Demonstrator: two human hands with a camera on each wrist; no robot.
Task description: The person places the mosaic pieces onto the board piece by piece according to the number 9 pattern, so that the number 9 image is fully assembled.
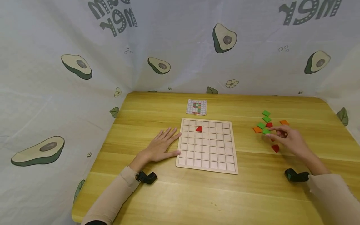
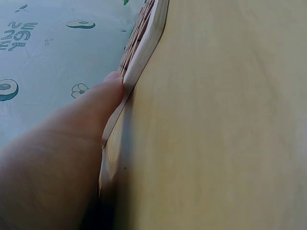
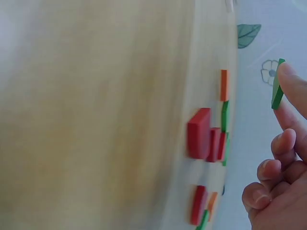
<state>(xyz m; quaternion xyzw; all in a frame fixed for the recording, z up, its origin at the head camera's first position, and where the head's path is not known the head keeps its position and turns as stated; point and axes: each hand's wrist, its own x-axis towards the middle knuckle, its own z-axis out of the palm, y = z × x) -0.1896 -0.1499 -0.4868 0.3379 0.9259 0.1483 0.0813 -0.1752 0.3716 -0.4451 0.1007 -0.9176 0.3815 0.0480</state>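
Green tile [image 3: 277, 92] pinched between right fingers [image 3: 294, 86], left fingers [image 1: 173, 138] spread, touching wooden board [image 1: 209, 146]

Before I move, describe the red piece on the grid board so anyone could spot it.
On the wooden table, find the grid board beside the left hand. The red piece sits in its third column from the left, second row down. It is the only coloured piece there, with bare cells around.
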